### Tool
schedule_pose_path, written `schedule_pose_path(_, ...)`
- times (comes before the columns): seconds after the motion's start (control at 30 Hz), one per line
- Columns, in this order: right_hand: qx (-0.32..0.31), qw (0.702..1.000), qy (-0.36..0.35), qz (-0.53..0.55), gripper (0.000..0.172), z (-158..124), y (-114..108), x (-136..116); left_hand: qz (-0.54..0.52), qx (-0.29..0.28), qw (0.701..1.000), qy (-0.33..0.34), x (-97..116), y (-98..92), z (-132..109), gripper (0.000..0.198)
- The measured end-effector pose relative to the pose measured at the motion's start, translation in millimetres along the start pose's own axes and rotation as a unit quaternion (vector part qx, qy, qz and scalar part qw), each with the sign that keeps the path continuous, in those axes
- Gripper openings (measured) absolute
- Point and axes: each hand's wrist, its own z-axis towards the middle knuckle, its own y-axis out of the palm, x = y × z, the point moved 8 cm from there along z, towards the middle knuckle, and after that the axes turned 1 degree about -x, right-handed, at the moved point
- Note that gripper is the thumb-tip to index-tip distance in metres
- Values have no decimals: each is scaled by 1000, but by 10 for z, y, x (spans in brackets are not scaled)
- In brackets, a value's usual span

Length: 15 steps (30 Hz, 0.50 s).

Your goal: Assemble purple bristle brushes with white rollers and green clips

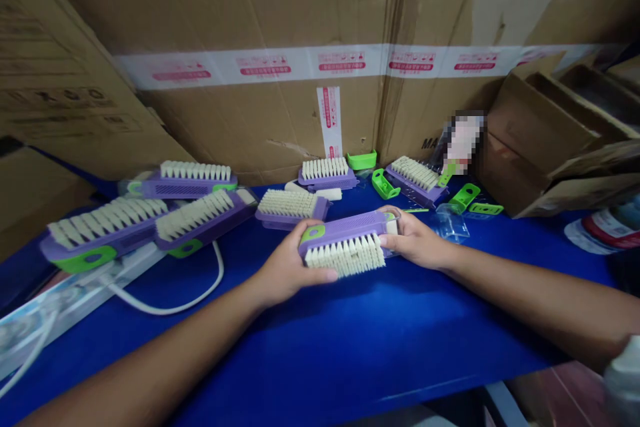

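Between my two hands is a purple scrub brush (346, 228) with cream bristles facing toward me and down, held above the blue table. My left hand (291, 265) wraps its left end, beside a green end piece (314, 233), with the thumb along the bristles. My right hand (413, 238) grips the other end, where a green and a whitish part show; its fingers partly hide that end. Just behind lie another purple brush (290, 203) and a further brush (327, 172), both bristles up. To their right rests one more brush (414, 173), near a green end cap (385, 184).
Several purple brushes (195, 217) are grouped at left by a white power strip (85, 300) with a looping cable (175, 310). Loose green pieces (465, 197) and clear plastic (451, 223) lie at right. Large cardboard (280, 7) walls the back; an open carton (540, 147) and bottle (605, 227) stand right.
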Motion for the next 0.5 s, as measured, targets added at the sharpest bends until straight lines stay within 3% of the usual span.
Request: schedule_pose_path(0.5,-13,1000,13,22,56,-2,-3,30,25,2,1000,9,24,-21,14,94)
